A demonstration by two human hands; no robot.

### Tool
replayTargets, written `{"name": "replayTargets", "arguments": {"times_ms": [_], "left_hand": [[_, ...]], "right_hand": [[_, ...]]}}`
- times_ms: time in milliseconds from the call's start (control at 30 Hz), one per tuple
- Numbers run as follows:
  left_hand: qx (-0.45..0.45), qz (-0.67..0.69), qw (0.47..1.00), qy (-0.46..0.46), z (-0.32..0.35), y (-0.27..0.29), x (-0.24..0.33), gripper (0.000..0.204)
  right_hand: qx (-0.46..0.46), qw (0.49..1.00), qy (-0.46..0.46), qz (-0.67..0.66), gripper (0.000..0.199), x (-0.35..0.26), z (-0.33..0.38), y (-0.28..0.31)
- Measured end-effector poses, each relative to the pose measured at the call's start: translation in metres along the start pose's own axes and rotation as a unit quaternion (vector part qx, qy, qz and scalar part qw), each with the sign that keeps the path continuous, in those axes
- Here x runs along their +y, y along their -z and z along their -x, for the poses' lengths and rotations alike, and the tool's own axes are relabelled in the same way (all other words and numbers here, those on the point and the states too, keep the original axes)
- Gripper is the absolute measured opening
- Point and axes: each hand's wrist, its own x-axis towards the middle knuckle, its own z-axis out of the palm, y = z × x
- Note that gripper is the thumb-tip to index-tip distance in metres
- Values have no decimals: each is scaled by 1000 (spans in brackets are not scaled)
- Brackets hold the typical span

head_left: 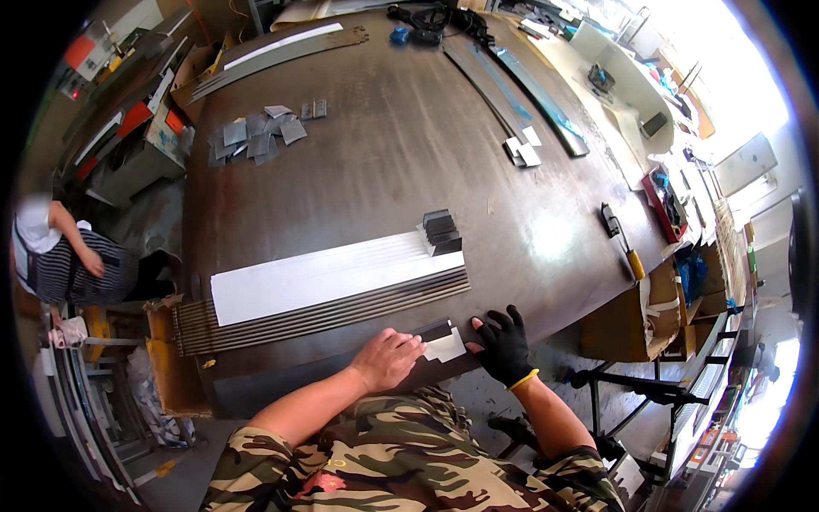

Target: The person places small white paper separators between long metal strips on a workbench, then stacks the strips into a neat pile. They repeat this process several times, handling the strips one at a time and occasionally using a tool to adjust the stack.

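My left hand is bare, its fingers bent together over a long dark flat strip along the near table edge. Just right of it, a small white-faced piece lies at the strip's right end. My right hand wears a black glove with a yellow cuff; its fingers are spread beside that piece, and nothing shows in them. Beyond my hands lie white strips side by side on a row of dark metal bars. Small dark plates are stacked at the white strips' right end.
Loose small grey plates lie at the far left of the brown table. Long strips rest at the far right. A yellow-handled tool lies by the right edge, above a cardboard box. Another person is at the left.
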Motion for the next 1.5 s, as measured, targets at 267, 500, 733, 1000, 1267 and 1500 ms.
{"name": "replayTargets", "arguments": {"times_ms": [267, 500, 733, 1000, 1267, 1500], "left_hand": [[90, 39, 995, -17, -4, 34, 0, 37], [171, 76, 982, 14, 0, 92, 15, 41], [246, 205, 934, 159, 31, 140, 46, 44], [271, 856, 338, 284, 139, 69, 6, 71], [547, 662, 301, 414, 227, 139, -34, 25], [465, 507, 516, 510, 225, 196, -80, 17]], "right_hand": [[45, 963, -108, -243, 61, -9, -24, 16], [-34, 888, -24, -459, 40, -49, -73, 38], [2, 769, -224, -599, 9, -81, -90, 62], [13, 747, -271, -607, 7, -99, -107, 79], [70, 660, -365, -653, 15, -20, -69, 23], [118, 616, -410, -662, 13, 16, -105, -12]]}}
